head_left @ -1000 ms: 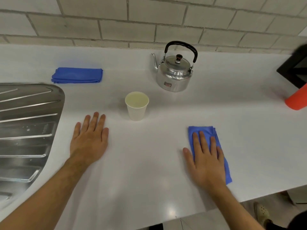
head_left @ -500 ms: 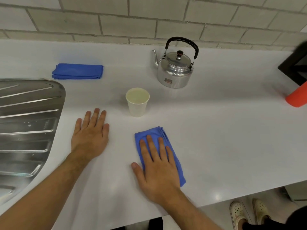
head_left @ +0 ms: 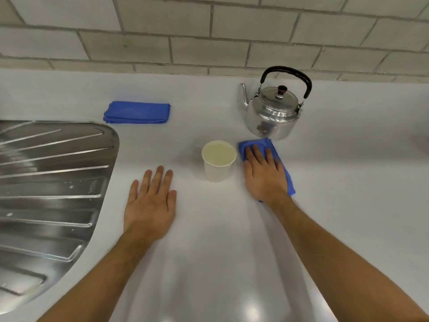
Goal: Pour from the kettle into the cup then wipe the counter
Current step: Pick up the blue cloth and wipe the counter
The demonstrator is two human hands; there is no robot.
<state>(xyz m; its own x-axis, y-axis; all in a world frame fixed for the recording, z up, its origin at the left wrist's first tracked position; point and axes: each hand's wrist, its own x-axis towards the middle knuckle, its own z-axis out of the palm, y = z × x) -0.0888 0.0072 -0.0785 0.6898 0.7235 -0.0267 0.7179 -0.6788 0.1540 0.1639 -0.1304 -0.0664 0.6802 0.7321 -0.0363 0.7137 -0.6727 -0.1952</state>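
A shiny metal kettle [head_left: 274, 115] with a black handle stands upright at the back of the white counter [head_left: 348, 194], spout pointing left. In front of it a white paper cup [head_left: 218, 162] holds pale liquid. My right hand [head_left: 264, 175] presses flat on a blue cloth [head_left: 282, 163] just right of the cup and just in front of the kettle. My left hand [head_left: 151, 202] lies flat, palm down, on the counter left of the cup, holding nothing.
A second blue cloth [head_left: 137, 112] lies folded at the back left. A steel sink drainboard [head_left: 46, 182] fills the left side. A tiled wall [head_left: 209, 31] runs behind the counter.
My right hand has slid the blue cloth from the right front, leftward across the counter, then forward to beside the cup and kettle. My left hand has stayed in place.
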